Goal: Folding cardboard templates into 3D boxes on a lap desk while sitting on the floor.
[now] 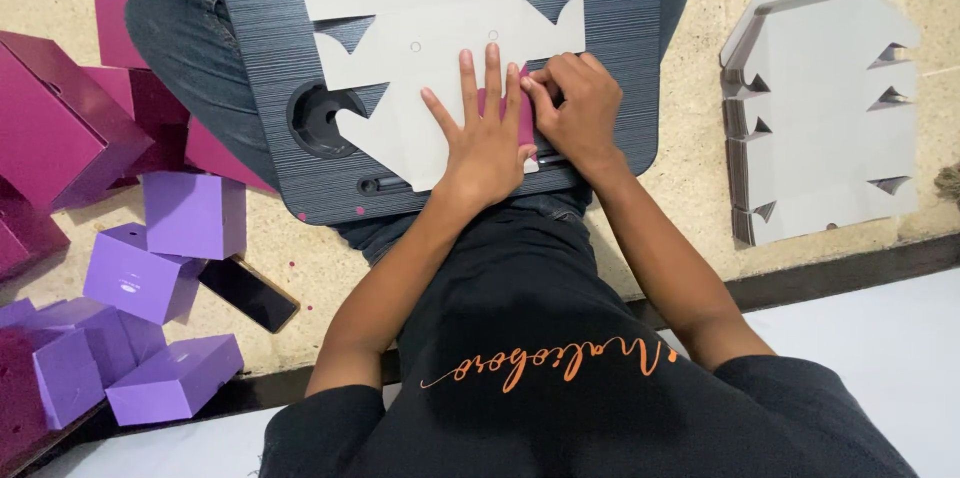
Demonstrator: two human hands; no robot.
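left hand [487, 143] lies flat on the flat grey die-cut cardboard box blank [440, 48], fingers spread and pressing down, apparently to keep the sheet from sliding. the blank rests white side up on the dark ribbed lap tray [610, 28], which serves as the worktop across the person's crossed legs. right hand [578, 113] sits just beside the left, touching it, fingers curled together and pinching at the magenta flap [524, 118] that shows between the two hands at the blank's near edge. it looks like the flap is being creased against the tray's hard surface; how far it is folded cannot be told, as the hands cover most of it.

the round cup hole in the tray [318, 118] is left of the blank, partly covered by one of its pointed tabs. right of the tray, well apart on the floor, lies a stack of more flat grey blanks [830, 108], within easy reach. left of the tray are folded magenta boxes [55, 123], and nearer the person a cluster of finished lilac boxes [150, 278]. a dark phone [248, 293] lies on the floor just beside the lilac ones.
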